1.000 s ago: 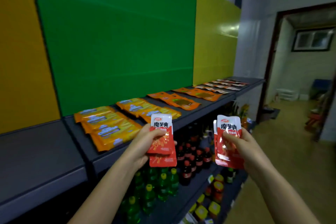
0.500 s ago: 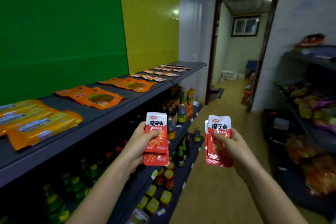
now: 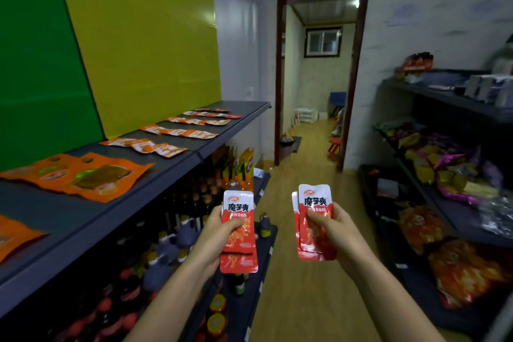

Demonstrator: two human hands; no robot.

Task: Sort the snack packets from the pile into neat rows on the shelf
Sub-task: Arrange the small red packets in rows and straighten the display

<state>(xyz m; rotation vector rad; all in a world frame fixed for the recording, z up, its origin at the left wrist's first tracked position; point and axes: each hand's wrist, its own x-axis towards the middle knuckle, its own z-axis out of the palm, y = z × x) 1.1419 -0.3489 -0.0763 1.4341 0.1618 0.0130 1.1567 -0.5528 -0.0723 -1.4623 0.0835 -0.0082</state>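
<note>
A: What did the hands have in them?

B: Snack packets, both of them. The left hand (image 3: 219,233) gripped the left stack of red packets (image 3: 238,207), at least two, with the thumb curled across the front and the lower packet sticking out beneath the upper one.

A: And the other?

B: The right hand (image 3: 338,230) pinched the right stack of red packets (image 3: 315,203), thumb on the front and fingers behind. The edge of a second packet showed just left of the front one.

A: Were the hands together?

B: No, they were apart and at about the same height over the wooden floor (image 3: 305,300). The packets were upright with their white ends up.

A: Where was the shelf?

B: The dark shelf (image 3: 83,219) ran along the person's left, higher than the left hand and not touching it. Rows of small packets (image 3: 177,132) lay flat across its far end. Nearer the person, large orange packets (image 3: 91,175) lay flat and overlapping.

A: What else was there?

B: Bottles (image 3: 177,233) stood on the lower shelves, an open doorway (image 3: 319,78) was straight ahead, and a rack of bagged snacks (image 3: 449,164) was on the right.
</note>
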